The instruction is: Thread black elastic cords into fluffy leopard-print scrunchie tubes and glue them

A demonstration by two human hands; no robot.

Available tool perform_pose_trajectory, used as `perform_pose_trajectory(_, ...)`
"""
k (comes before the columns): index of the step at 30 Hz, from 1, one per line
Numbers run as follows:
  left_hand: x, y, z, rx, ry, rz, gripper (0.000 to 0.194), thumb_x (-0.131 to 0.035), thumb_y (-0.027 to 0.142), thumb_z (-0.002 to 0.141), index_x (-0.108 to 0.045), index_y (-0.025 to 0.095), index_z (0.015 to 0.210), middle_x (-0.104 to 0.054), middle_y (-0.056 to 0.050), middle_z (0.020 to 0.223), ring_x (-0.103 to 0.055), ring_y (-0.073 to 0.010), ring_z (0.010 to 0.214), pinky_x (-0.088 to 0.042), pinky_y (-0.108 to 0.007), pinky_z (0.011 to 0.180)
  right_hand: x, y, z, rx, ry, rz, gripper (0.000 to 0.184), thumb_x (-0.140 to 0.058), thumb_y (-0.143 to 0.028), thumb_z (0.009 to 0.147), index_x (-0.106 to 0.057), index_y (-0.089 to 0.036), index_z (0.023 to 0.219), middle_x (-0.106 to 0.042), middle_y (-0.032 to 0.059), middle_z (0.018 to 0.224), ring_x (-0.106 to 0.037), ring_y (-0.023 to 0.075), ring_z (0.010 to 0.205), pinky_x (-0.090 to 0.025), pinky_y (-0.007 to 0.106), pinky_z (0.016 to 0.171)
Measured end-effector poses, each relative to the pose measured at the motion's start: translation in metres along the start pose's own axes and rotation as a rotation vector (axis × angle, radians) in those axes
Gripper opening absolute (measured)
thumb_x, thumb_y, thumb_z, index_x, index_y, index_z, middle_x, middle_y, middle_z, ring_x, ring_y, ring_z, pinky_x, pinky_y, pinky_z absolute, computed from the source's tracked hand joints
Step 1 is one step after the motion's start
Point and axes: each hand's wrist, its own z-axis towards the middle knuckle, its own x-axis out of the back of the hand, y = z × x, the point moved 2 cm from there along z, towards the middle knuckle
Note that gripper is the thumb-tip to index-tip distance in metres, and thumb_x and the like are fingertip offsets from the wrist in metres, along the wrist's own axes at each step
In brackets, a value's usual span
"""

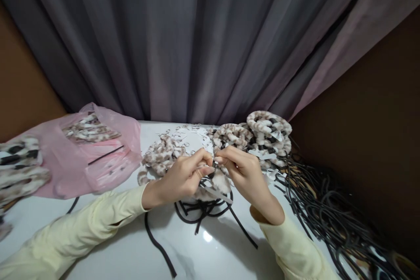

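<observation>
My left hand point(184, 176) and my right hand point(244, 172) meet over the middle of the white table point(108, 249), fingertips pinched together. Between them they hold a fuzzy brown-and-cream hair scrunchie point(219, 182) with a white tag and a black elastic cord point(200, 210) hanging from it. The cord loops onto the table just below my hands. Both arms wear pale yellow sleeves. What exactly sits between the fingertips is too small to make out.
A pink plastic bag point(98, 157) of fuzzy fabric lies at the left. Finished scrunchies point(267, 133) are stacked behind my right hand, another pile point(160, 155) behind my left. Black elastic cords point(328, 210) heap at the right. A grey curtain point(197, 39) hangs behind.
</observation>
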Motion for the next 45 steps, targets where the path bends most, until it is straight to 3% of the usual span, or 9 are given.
perform_pose_trajectory(10,0.001,0.005,-0.01,-0.188,0.089,0.055,0.013,-0.046,0.009,0.071,-0.052,0.02,0.073,-0.053,0.0,0.064,-0.044,-0.0106,0.052,-0.038,-0.021,0.051,-0.018,0.011,0.003,-0.263,-0.165,0.397,0.025,-0.054,-0.032,0.083,-0.061,-0.016,0.066,-0.061,0.0006,0.063,-0.055,0.0125,0.061,-0.043,0.022,0.059)
perform_pose_trajectory(16,-0.002,0.001,-0.014,-0.387,0.096,0.209,0.032,-0.042,0.0,0.072,-0.054,0.02,0.093,-0.058,-0.002,0.069,-0.052,-0.0126,0.06,-0.042,-0.022,0.057,-0.022,0.012,0.003,-0.304,-0.243,0.426,0.021,-0.051,-0.03,0.084,-0.062,-0.016,0.072,-0.065,0.0022,0.07,-0.058,0.0145,0.067,-0.046,0.025,0.064)
perform_pose_trajectory(18,-0.001,0.001,-0.011,-0.319,0.139,0.193,0.026,-0.042,0.002,0.076,-0.054,0.02,0.091,-0.06,-0.002,0.073,-0.054,-0.0117,0.06,-0.041,-0.021,0.058,-0.015,0.007,0.003,-0.237,-0.129,0.319,0.016,-0.049,-0.027,0.085,-0.06,-0.016,0.08,-0.065,0.0049,0.082,-0.059,0.0169,0.079,-0.046,0.029,0.074)
perform_pose_trajectory(21,0.001,-0.003,-0.004,-0.058,0.242,0.104,0.008,-0.047,0.013,0.082,-0.052,0.019,0.082,-0.06,0.0,0.071,-0.053,-0.0102,0.059,-0.038,-0.02,0.056,-0.004,-0.008,0.0,-0.056,0.078,0.072,0.012,-0.049,-0.021,0.086,-0.057,-0.017,0.094,-0.062,0.0088,0.101,-0.054,0.0199,0.098,-0.041,0.036,0.088)
perform_pose_trajectory(24,0.002,-0.009,0.003,0.134,0.268,-0.032,0.01,-0.05,0.024,0.084,-0.05,0.019,0.075,-0.053,0.003,0.064,-0.049,-0.0099,0.057,-0.035,-0.02,0.054,-0.005,-0.023,-0.007,0.095,0.046,-0.202,0.019,-0.053,-0.018,0.083,-0.055,-0.015,0.102,-0.061,0.0105,0.104,-0.052,0.0231,0.099,-0.041,0.039,0.085)
perform_pose_trajectory(27,0.001,-0.012,0.007,0.195,0.221,-0.142,0.017,-0.048,0.028,0.085,-0.046,0.018,0.071,-0.046,0.004,0.059,-0.044,-0.0092,0.054,-0.033,-0.02,0.052,-0.015,-0.026,-0.013,0.131,0.017,-0.447,0.019,-0.048,-0.014,0.086,-0.055,-0.011,0.103,-0.063,0.012,0.098,-0.055,0.0226,0.089,-0.043,0.037,0.076)
perform_pose_trajectory(30,0.0,-0.012,0.006,0.196,0.21,-0.099,0.019,-0.047,0.028,0.086,-0.045,0.018,0.07,-0.046,0.004,0.06,-0.043,-0.0091,0.055,-0.034,-0.02,0.053,-0.025,-0.02,-0.016,0.175,0.036,-0.515,0.018,-0.041,-0.011,0.089,-0.056,-0.008,0.1,-0.063,0.0121,0.086,-0.057,0.0195,0.078,-0.045,0.031,0.067)
perform_pose_trajectory(38,-0.006,-0.002,-0.002,-0.045,0.218,0.273,0.015,-0.038,0.016,0.088,-0.044,0.018,0.075,-0.049,0.003,0.062,-0.047,-0.0099,0.054,-0.036,-0.021,0.053,-0.027,-0.009,-0.017,0.098,0.048,-0.3,0.014,-0.043,-0.013,0.088,-0.056,-0.014,0.088,-0.058,0.0044,0.071,-0.053,0.0136,0.061,-0.042,0.024,0.055)
perform_pose_trajectory(45,-0.016,-0.001,-0.013,-0.351,0.337,0.399,0.012,-0.038,0.011,0.089,-0.045,0.017,0.082,-0.052,-0.002,0.071,-0.053,-0.0131,0.068,-0.043,-0.023,0.065,-0.029,-0.006,-0.019,0.138,0.147,-0.289,0.014,-0.045,-0.007,0.085,-0.056,-0.014,0.089,-0.063,0.0073,0.078,-0.058,0.0159,0.07,-0.046,0.026,0.062)
